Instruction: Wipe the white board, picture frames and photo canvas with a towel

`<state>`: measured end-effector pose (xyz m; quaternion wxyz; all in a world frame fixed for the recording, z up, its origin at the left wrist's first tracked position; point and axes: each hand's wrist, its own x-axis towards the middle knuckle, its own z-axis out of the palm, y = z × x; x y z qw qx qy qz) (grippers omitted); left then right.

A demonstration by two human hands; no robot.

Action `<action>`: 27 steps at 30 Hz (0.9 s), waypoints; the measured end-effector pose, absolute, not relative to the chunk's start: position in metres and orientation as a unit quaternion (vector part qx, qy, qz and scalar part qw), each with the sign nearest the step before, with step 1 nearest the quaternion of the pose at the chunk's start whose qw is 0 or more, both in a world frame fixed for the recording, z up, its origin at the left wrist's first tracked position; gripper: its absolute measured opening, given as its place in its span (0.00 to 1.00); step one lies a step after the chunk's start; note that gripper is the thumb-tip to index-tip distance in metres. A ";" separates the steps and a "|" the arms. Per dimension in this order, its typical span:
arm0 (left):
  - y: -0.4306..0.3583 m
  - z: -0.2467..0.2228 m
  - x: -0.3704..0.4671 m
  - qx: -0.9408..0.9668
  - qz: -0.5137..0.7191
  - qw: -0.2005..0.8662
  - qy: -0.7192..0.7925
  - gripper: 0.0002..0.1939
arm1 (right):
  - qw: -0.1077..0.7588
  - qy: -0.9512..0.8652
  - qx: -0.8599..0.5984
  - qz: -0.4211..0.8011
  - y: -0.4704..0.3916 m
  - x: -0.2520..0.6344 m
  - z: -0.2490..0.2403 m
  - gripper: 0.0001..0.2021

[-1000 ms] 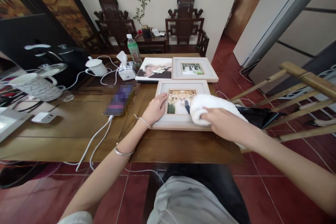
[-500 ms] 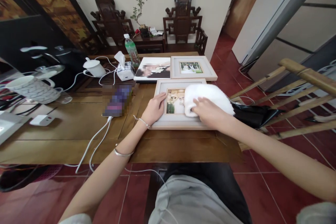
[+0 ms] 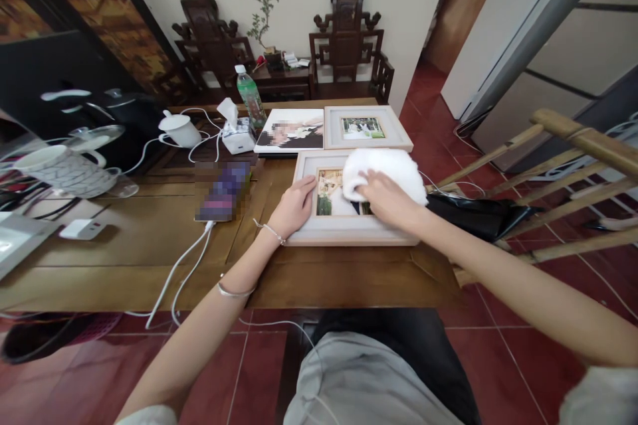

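Observation:
A light wooden picture frame lies flat near the table's front edge, a small photo in its middle. My left hand rests on the frame's left side, holding its edge, thumb on top. In my right hand is a folded white cloth, pressed on the upper right of the frame and covering part of the photo. Behind lie a second framed picture and a photo board, side by side.
On the wooden table stand a green bottle, a tissue box, a lidded cup, a patterned pitcher and a phone with a white cable. A bamboo rack and black bag are at the right.
My right hand and the white cloth have moved up and to the left over the frame, uncovering the lower right part of the photo. My left hand has stayed where it was.

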<state>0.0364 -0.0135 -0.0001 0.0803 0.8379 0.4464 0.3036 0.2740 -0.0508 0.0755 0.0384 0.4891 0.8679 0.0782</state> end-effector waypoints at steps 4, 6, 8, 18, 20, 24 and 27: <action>-0.013 0.000 0.036 0.838 0.308 0.083 0.442 0.22 | 0.039 0.832 0.532 0.150 -0.001 0.277 0.069 0.21; -0.013 0.000 0.036 0.837 0.310 0.085 0.443 0.22 | 0.060 0.834 0.526 0.157 0.002 0.275 0.070 0.20; -0.013 -0.001 0.036 0.836 0.310 0.084 0.444 0.22 | 0.082 0.842 0.512 0.151 -0.012 0.270 0.072 0.20; -0.014 -0.002 0.037 0.829 0.316 0.103 0.450 0.22 | 0.090 0.907 0.401 -0.092 -0.150 0.263 0.124 0.14; -0.015 -0.002 0.037 0.828 0.315 0.111 0.450 0.22 | 0.069 0.909 0.397 -0.104 -0.153 0.263 0.122 0.14; -0.015 -0.001 0.037 0.829 0.309 0.117 0.452 0.22 | 0.037 0.895 0.444 -0.035 -0.118 0.264 0.094 0.17; -0.015 0.000 0.036 0.828 0.305 0.116 0.455 0.22 | 0.029 0.876 0.480 0.046 -0.068 0.271 0.073 0.18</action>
